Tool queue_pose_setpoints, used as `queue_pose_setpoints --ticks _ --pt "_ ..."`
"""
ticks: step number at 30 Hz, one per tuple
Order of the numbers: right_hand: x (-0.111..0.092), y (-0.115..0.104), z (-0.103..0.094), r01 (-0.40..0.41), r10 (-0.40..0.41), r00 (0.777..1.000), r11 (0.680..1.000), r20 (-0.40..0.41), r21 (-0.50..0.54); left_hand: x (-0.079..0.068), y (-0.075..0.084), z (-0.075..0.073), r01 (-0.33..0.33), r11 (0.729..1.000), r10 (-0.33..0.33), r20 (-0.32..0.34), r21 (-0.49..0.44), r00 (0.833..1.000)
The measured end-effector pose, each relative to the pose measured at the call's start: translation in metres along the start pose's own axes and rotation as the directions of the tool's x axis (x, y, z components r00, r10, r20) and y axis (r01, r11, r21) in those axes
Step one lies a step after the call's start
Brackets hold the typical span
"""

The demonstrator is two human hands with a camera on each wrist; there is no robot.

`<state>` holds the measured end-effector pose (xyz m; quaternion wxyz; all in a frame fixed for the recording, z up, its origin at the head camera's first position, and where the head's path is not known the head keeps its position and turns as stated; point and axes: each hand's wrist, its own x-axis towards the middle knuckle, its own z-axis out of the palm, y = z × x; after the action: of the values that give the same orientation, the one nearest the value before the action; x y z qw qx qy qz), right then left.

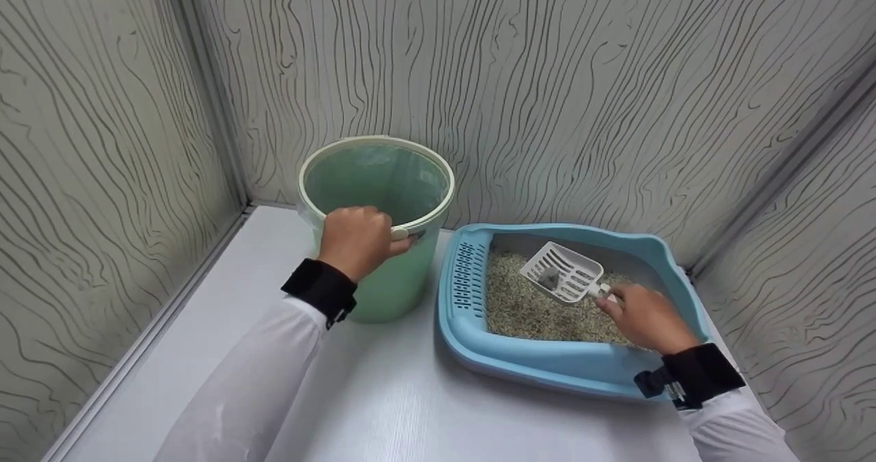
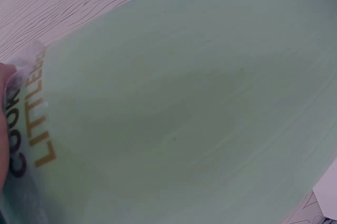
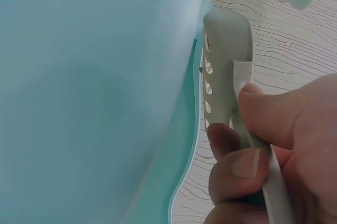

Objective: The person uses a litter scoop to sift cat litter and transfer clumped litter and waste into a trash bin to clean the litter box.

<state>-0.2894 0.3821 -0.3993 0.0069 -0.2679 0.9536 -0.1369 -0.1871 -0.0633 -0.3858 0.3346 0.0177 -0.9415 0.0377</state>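
My left hand (image 1: 359, 241) grips the near rim of a green trash can (image 1: 393, 287), its fingers over the edge. A clear liner covers the can's mouth, and lettering shows on its side in the left wrist view. My right hand (image 1: 650, 316) holds a white slotted litter scoop (image 1: 578, 270) by its handle, with thumb and fingers wrapped round it in the right wrist view. A grey clump (image 1: 549, 278) lies in the scoop's basket. The scoop is over the litter (image 1: 527, 315) inside a blue litter box (image 1: 547, 363).
The can and the box stand side by side on a white tabletop (image 1: 397, 407), can on the left. Wood-grain panels (image 1: 547, 92) enclose the back and both sides. The box has a perforated ledge (image 1: 468, 277) on its left.
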Motion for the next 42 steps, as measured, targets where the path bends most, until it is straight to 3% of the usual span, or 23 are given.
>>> queue_pose_setpoints --ticks 13,21,31,42 --pt "-0.001 0.001 -0.002 -0.008 0.008 1.0 1.0 -0.02 0.022 0.002 0.001 -0.002 0.01 1.0 -0.01 0.02 -0.01 1.0" --pt "-0.001 0.004 -0.008 -0.035 0.034 0.999 0.999 0.017 0.032 0.0 0.002 0.001 -0.014 1.0 0.015 -0.074 0.008 0.997" --pt "-0.003 0.001 -0.019 -0.035 0.034 0.999 0.998 0.032 0.052 -0.001 0.001 -0.001 -0.009 1.0 0.009 -0.042 -0.011 0.999" --pt "0.004 -0.019 -0.045 -0.013 0.014 1.0 0.999 -0.023 0.047 0.0 0.0 -0.001 0.005 1.0 -0.005 -0.003 -0.027 1.0"
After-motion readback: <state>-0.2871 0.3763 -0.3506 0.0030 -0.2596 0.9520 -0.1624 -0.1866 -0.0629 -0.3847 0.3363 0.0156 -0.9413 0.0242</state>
